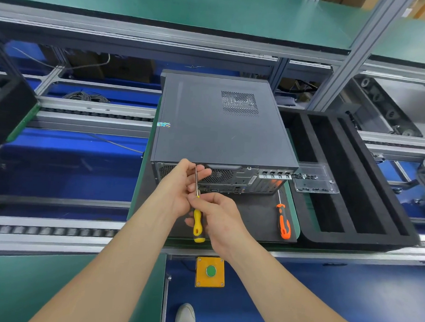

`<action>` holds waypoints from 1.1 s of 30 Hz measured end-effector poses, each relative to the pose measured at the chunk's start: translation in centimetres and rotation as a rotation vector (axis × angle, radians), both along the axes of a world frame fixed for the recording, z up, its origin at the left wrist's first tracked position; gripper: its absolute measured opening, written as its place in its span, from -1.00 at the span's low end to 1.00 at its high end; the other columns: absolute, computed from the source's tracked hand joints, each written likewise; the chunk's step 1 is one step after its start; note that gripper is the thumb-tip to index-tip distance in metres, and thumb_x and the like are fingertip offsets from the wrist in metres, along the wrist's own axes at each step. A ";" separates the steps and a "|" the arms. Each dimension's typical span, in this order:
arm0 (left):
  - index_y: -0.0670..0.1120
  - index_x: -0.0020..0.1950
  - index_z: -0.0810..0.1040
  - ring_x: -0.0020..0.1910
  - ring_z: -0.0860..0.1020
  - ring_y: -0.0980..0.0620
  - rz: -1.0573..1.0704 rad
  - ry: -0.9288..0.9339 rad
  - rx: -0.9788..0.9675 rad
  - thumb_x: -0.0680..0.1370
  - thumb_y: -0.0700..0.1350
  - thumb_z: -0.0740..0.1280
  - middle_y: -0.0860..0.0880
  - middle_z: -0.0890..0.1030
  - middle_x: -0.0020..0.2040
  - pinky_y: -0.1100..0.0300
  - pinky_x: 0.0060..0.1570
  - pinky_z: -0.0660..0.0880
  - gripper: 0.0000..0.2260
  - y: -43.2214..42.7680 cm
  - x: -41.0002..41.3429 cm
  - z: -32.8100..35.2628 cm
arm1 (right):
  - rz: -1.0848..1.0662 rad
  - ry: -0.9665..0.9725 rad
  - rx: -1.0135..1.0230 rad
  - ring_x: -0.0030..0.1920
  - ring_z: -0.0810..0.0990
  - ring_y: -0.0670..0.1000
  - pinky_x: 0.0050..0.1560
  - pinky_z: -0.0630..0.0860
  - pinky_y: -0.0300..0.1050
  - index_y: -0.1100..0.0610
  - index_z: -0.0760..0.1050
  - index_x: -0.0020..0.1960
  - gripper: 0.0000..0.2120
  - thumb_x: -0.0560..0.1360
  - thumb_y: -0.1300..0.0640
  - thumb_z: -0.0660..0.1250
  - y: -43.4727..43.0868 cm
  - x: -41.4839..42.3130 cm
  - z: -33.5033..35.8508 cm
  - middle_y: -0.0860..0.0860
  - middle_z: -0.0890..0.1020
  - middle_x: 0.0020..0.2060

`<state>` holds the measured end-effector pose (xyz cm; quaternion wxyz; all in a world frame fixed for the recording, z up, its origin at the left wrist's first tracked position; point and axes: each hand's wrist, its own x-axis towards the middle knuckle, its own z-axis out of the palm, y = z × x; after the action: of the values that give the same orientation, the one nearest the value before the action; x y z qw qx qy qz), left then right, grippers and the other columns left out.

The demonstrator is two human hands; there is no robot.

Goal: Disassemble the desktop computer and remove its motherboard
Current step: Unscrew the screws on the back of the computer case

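While right hand (218, 217) grips screwdriver (197, 224), left hand (178, 183) pinches shaft; tip toward computer (220, 129).

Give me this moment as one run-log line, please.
step: yellow screwdriver at computer rear | right hand grips handle | left hand pinches shaft | orange screwdriver lies on mat | cover on

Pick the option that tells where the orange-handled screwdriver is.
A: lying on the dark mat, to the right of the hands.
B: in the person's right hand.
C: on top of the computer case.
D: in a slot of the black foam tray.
A: the orange-handled screwdriver lies untouched on the dark mat in front of the computer, while the left hand and right hand both hold the yellow-handled screwdriver.
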<state>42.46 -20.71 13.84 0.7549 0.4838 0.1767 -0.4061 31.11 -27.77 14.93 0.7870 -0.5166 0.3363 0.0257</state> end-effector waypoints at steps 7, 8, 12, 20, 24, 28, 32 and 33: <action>-0.15 0.07 0.60 -0.55 0.25 0.14 0.038 -0.023 -0.008 0.61 -0.11 0.27 -0.07 0.76 -0.06 0.31 -0.44 0.29 -0.83 -0.2 -0.2 0.3 | -0.025 0.018 -0.007 -0.29 0.61 0.02 -0.34 0.59 -0.15 0.31 0.58 0.16 -0.68 0.53 0.14 0.53 0.1 0.0 -0.1 0.13 0.64 -0.23; -0.14 0.05 0.60 -0.54 0.25 0.14 0.053 -0.032 0.002 0.61 -0.12 0.28 -0.06 0.76 -0.08 0.31 -0.44 0.29 -0.85 -0.3 -0.4 0.3 | -0.031 0.017 -0.009 -0.29 0.60 0.02 -0.33 0.60 -0.15 0.31 0.59 0.15 -0.70 0.53 0.15 0.52 0.1 -0.1 -0.2 0.13 0.64 -0.23; -0.11 -0.04 0.59 -0.54 0.25 0.14 0.121 -0.041 0.025 0.59 -0.13 0.28 -0.02 0.74 -0.14 0.31 -0.47 0.30 -0.89 -1.0 -1.0 0.3 | -0.037 0.033 -0.085 -0.30 0.62 -0.01 -0.34 0.59 -0.15 0.24 0.63 0.08 -0.80 0.53 0.14 0.52 -0.4 -0.2 -0.6 0.10 0.66 -0.25; -0.09 -0.12 0.57 -0.57 0.23 0.14 0.178 -0.018 0.054 0.57 -0.13 0.23 0.02 0.69 -0.28 0.27 -0.50 0.25 -0.85 -1.7 -1.2 0.3 | -0.029 0.010 -0.239 -0.36 0.62 0.04 -0.39 0.58 -0.05 0.15 0.62 0.01 -0.89 0.55 0.11 0.47 -0.5 -0.6 -1.3 -0.01 0.68 -0.35; -0.08 -0.12 0.56 -0.55 0.24 0.12 0.167 0.017 0.028 0.60 -0.15 0.20 0.02 0.68 -0.29 0.25 -0.51 0.26 -0.83 -1.7 -1.0 0.5 | -0.009 0.012 -0.240 -0.38 0.59 0.08 -0.40 0.57 -0.06 0.14 0.61 0.01 -0.89 0.57 0.10 0.45 -0.6 -0.6 -1.2 0.03 0.67 -0.36; -0.10 -0.11 0.58 -0.51 0.22 0.11 0.164 0.006 0.051 0.61 -0.17 0.21 -0.03 0.68 -0.24 0.28 -0.49 0.25 -0.82 -1.7 -1.2 0.9 | -0.017 -0.011 -0.226 -0.37 0.60 0.05 -0.44 0.54 -0.11 0.16 0.61 0.01 -0.85 0.56 0.08 0.47 -0.9 -0.6 -0.8 0.02 0.66 -0.36; -0.12 -0.12 0.55 -0.51 0.20 0.11 0.197 -0.004 0.101 0.58 -0.18 0.25 -0.05 0.68 -0.23 0.28 -0.51 0.23 -0.88 -2.0 -1.2 1.3 | -0.027 -0.027 -0.230 -0.34 0.62 0.03 -0.42 0.55 -0.10 0.15 0.61 0.01 -0.82 0.54 0.05 0.50 -1.3 -0.5 -0.5 0.03 0.67 -0.30; -0.13 -0.13 0.54 -0.53 0.21 0.11 0.209 -0.009 0.119 0.57 -0.18 0.25 -0.04 0.67 -0.25 0.28 -0.52 0.22 -0.88 -2.2 -1.1 1.3 | -0.028 -0.026 -0.234 -0.34 0.62 0.03 -0.41 0.56 -0.10 0.14 0.61 0.02 -0.83 0.54 0.05 0.49 -1.3 -0.5 -0.4 0.04 0.68 -0.29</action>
<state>41.31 -22.90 15.19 0.7639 0.5083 0.2468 -0.3117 30.65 -29.11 14.52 0.7260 -0.6004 0.3339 -0.0314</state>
